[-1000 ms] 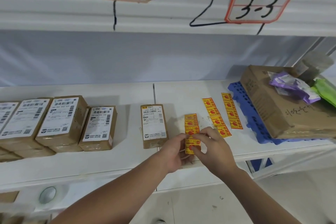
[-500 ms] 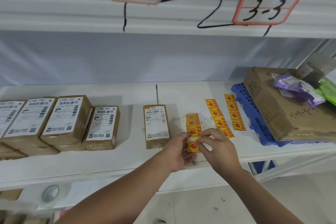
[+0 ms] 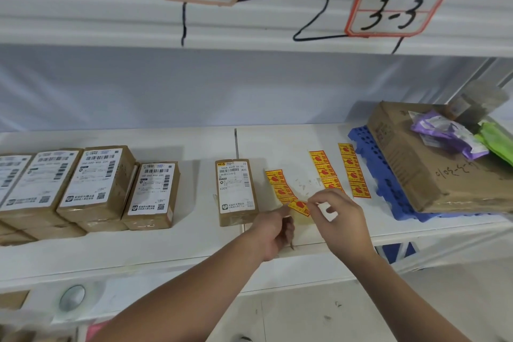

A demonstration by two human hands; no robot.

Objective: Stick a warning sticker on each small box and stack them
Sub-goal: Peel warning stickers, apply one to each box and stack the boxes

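While both hands meet just below frame centre, the right hand (image 3: 341, 219) pinches the right edge of 1 warning sticker (image 3: 299, 207) between thumb and forefinger, its other fingers loosely curled. The sticker sits tilted at the lower end of the near sticker strip (image 3: 278, 187). The left hand (image 3: 273, 228) grips that strip's lower end, thumb on top and the other fingers curled under.

2 more sticker strips (image 3: 323, 171) lie flat to the right, near the blue tray (image 3: 388, 189). The single small box (image 3: 236, 191) lies label-up just left of the near strip, apart from both hands, with no warning sticker visible on its top. The box stack (image 3: 97, 183) fills the left of the frame, several boxes, at least 2 layers, labels up. All of this is on the white shelf (image 3: 166, 247).

A big carton (image 3: 433, 169) sits on the blue tray at right, with purple and green packets (image 3: 447, 133) on top. The "3-3" sign (image 3: 397, 5) is at upper right. A tape roll (image 3: 72, 297) is at lower left, below the shelf.
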